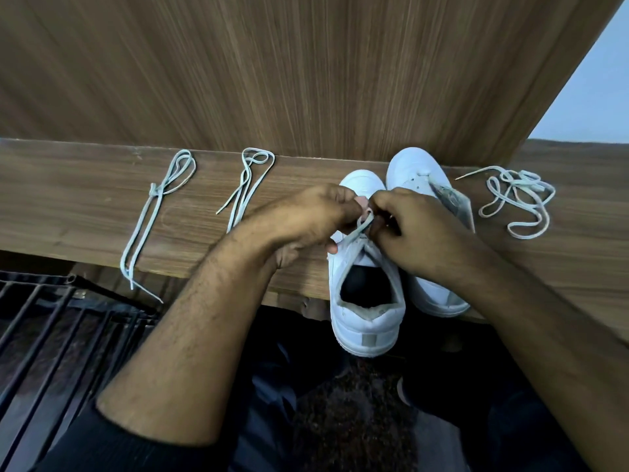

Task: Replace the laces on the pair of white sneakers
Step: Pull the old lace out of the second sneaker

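both hands at work on the near sneaker's lace

two white low-top leather sneakers stand side by side on the brown wood-grain worktop (pixel 85 206), toes pointing at the upright wooden panel (pixel 306 69) behind. the near white sneaker (pixel 366 301) sits left of its partner, heel hanging over the front edge of the worktop, dark opening facing up. the far white sneaker (pixel 413 172) is just beside it, touching along the side, its grey tongue (pixel 456 202) flopped out to the right, no lace showing in what can be seen of it.

over the near sneaker's eyelets, the left hand (pixel 306 216) and the right hand (pixel 418 233) meet knuckle to knuckle. the pale grey flat lace (pixel 357 231) runs up from the sneaker's throat into the gap between them. left grip: fingers curled in tight, pinching the lace end. right grip: thumb and fingertips pressed together on the same lace, right at the eyelets. the exact eyelet is hidden behind the fingers.

off to the right lies a loose tangled pale lace (pixel 517 199), well apart from the hands. on the left, two more pale laces are laid out: a folded lace with a knot (pixel 149 216) far left, its tips reaching past the worktop's edge, and a looped lace (pixel 250 182) nearer the left forearm. below the worktop at bottom left, a black metal rack (pixel 51 318).
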The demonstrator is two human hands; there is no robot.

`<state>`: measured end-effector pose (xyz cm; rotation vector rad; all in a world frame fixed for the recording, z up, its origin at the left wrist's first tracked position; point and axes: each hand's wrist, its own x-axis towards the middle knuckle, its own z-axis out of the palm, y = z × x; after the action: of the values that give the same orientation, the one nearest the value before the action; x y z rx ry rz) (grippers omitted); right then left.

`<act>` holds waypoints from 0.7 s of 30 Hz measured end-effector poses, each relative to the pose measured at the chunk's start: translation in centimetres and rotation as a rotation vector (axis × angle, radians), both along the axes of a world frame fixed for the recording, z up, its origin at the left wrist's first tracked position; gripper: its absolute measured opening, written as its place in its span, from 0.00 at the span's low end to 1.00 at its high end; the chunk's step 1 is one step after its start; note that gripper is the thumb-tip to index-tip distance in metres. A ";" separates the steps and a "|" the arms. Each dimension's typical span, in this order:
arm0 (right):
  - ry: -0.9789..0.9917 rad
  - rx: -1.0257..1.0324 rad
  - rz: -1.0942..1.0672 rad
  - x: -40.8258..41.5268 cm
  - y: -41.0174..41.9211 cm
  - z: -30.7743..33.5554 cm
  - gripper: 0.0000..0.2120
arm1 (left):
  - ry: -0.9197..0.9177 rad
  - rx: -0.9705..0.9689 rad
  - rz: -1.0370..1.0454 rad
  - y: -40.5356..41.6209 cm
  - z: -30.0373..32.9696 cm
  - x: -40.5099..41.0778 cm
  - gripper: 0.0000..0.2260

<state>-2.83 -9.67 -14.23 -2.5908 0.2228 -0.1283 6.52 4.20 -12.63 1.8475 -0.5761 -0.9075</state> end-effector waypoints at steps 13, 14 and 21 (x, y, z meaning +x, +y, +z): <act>-0.006 -0.076 -0.323 0.3 -1.7 -0.2 0.14 | 0.207 -0.627 0.727 0.0 1.7 2.3 0.31; -0.006 -0.062 -0.335 0.3 -1.7 -0.1 0.15 | 0.034 -0.404 0.741 0.1 1.1 2.6 0.36; -0.131 -0.123 -0.244 0.1 -1.5 0.3 0.12 | -0.391 0.339 0.329 0.7 -0.8 1.6 0.21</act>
<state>-2.68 -11.14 -13.92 -2.6546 0.4961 -0.4104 8.11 4.88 -13.46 2.3670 -0.3443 -0.4425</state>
